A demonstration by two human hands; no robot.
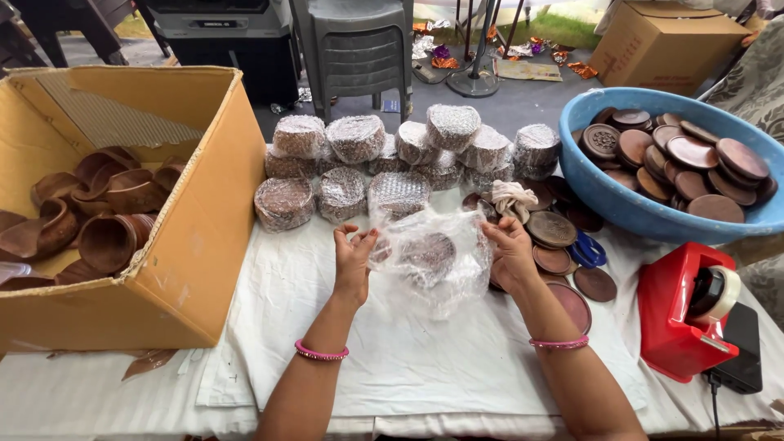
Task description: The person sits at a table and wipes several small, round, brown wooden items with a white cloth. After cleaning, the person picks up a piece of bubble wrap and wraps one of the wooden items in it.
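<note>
Over the white cloth of the table (408,359), the left hand (354,260) and right hand (511,255) stretch a sheet of bubble wrap (433,257) around a brown clay disc (426,253), near wrapped bundles (392,159) along the far edge, a cardboard box (204,212) at the left edge and a blue tub (629,200) at the right.

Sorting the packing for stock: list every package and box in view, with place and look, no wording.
Open cardboard box: left, brown, holding clay cups.
Wrapped bundles: centre back, round, clear bubble wrap.
Bubble wrap piece: between left hand and right hand, around a brown disc.
Closed cardboard box: top right, brown.
</note>
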